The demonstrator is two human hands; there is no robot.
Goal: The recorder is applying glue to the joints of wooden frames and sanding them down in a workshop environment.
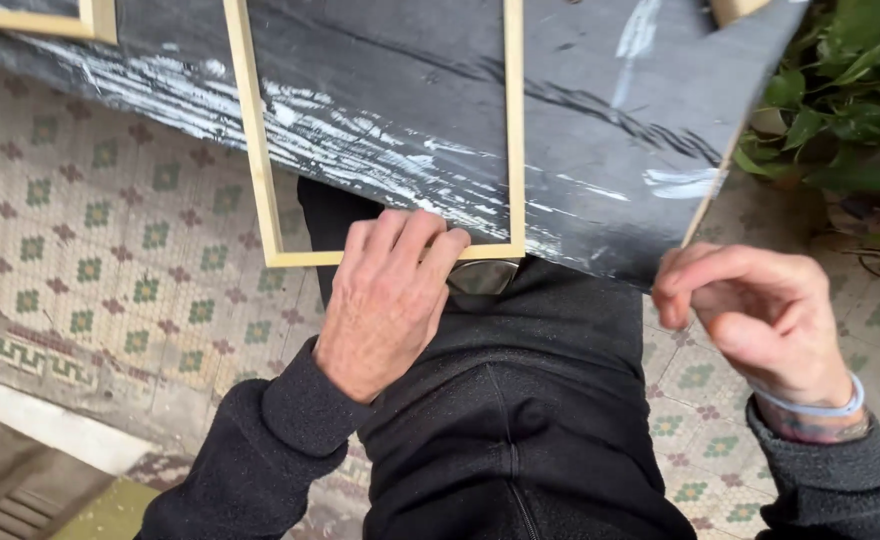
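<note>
From my head camera, looking down: my left hand [385, 300] lies palm down on the near rail of a thin rectangular pale wooden frame [512, 130], my fingers [415, 235] loosely spread and pressing on the rail rather than gripping it. The frame lies flat on a black-painted board with white scuffed streaks [600, 110], which serves as my desk, and its near rail runs along the board's near edge, just in front of my waist. My right hand [750, 305] hovers off the board's right corner, fingers curled with thumb and forefinger pinched together; I cannot tell whether they hold anything. A corner of a second pale wooden frame [95, 25] shows at the upper left. Green leafy plants [850, 100] stand at the right, over a patterned tile floor [90, 240].
</note>
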